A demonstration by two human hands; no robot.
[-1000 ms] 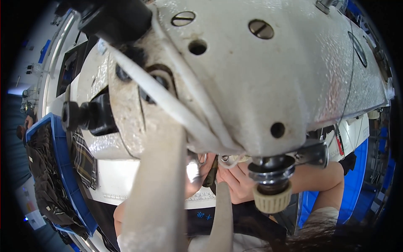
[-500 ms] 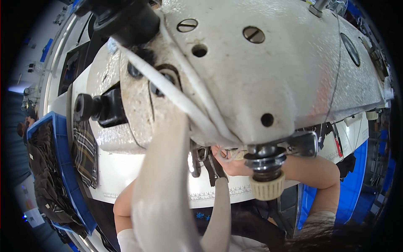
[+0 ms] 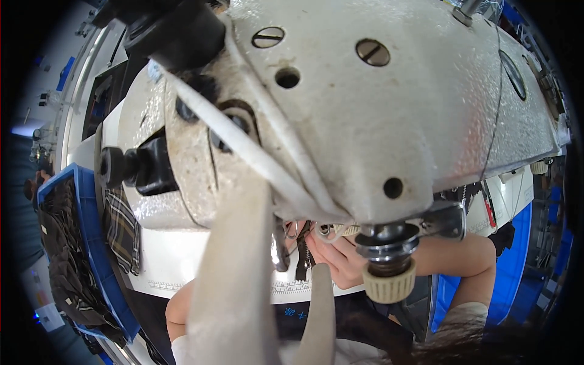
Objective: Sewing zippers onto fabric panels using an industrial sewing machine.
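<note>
A pale sewing machine head (image 3: 340, 109) fills the upper middle and covers much of the work. Below it, a short dark zipper (image 3: 304, 260) with metal teeth lies on the white machine bed (image 3: 167, 252). My right hand (image 3: 337, 260) is beside the zipper, its bent fingers closed at the tape's right edge; their tips are partly hidden. Of my left hand (image 3: 294, 229), only a bit of finger shows by the presser area near the zipper's upper end. A blurred pale curved arm (image 3: 234, 274) hides the rest, so its grip does not show.
At the left a blue crate (image 3: 91, 225) holds dark garments, with plaid cloth (image 3: 123, 231) beside it. A cream tension knob (image 3: 389, 281) juts down near my right wrist. Red-handled scissors or a similar tool (image 3: 490, 210) lies at the right, near a blue bin (image 3: 514, 261).
My right hand has come down and more of it shows below the machine. The zipper's lower end has shifted slightly left and down. A bit of left finger now shows. The view has tilted slightly.
</note>
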